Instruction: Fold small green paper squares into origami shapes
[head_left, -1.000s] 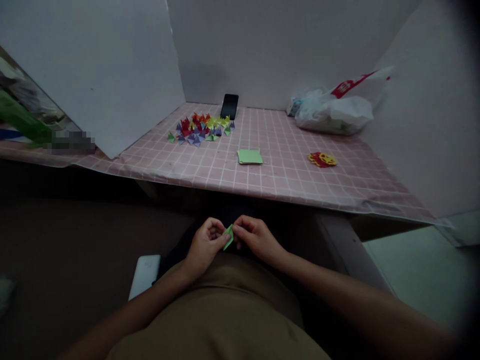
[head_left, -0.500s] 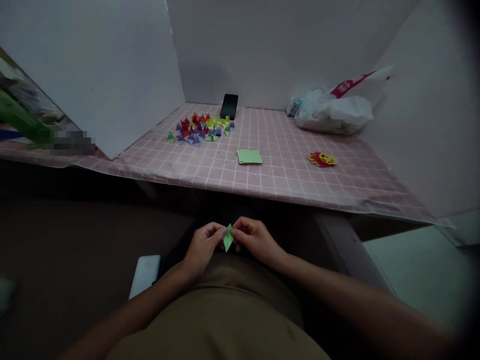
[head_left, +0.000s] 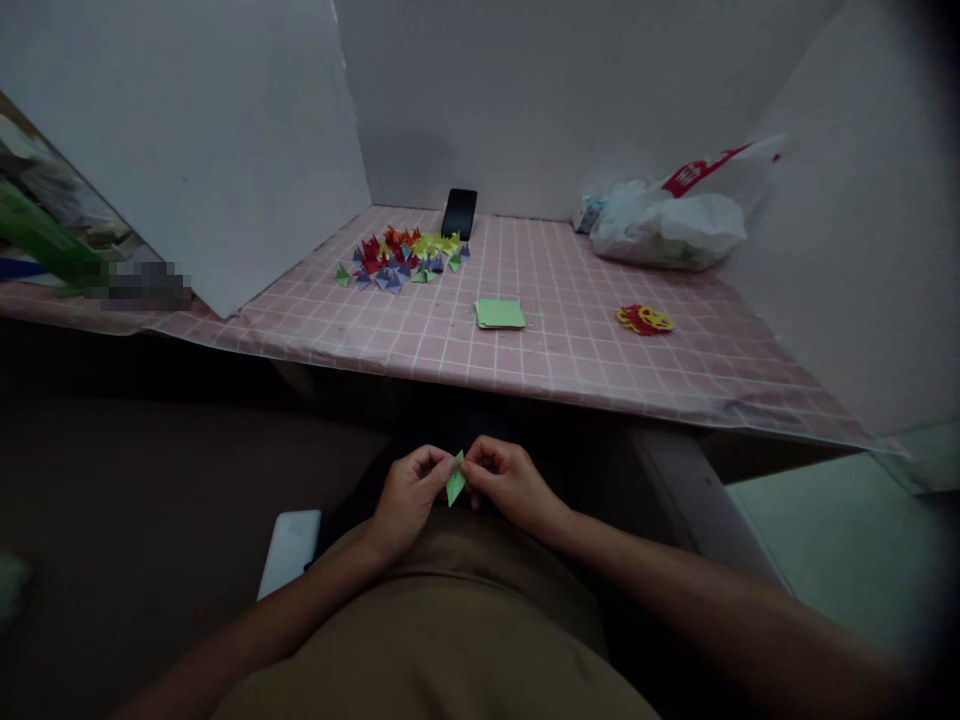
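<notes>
A: What are the hands doing, closest to us?

B: The left hand is nearly closed, thumb and forefinger pinching a small piece of green folded paper by its left side. The other fingers curl inward.

A: And the right hand?

B: Also nearly closed, its thumb and forefinger tips together at the paper's upper right edge. Its remaining fingers are partly hidden behind.

A: So where exactly is the paper?

B: Between the two hands, above the lap and short of the table edge, a narrow diamond tilted slightly, one point down. A white, flat, rounded device lies off to the left, below table height.

A: Next, the table?

B: It has a pink cloth with a white grid. Nearest the middle is a stack of green paper; well to its right, a small heap of red and yellow pieces. Farther back on the left stand many little folded paper figures, in red, orange, yellow, purple and green.

A: Beyond those?

B: A dark phone just behind the figures, a white plastic bag with red print at the right, then pale panels around the table.
</notes>
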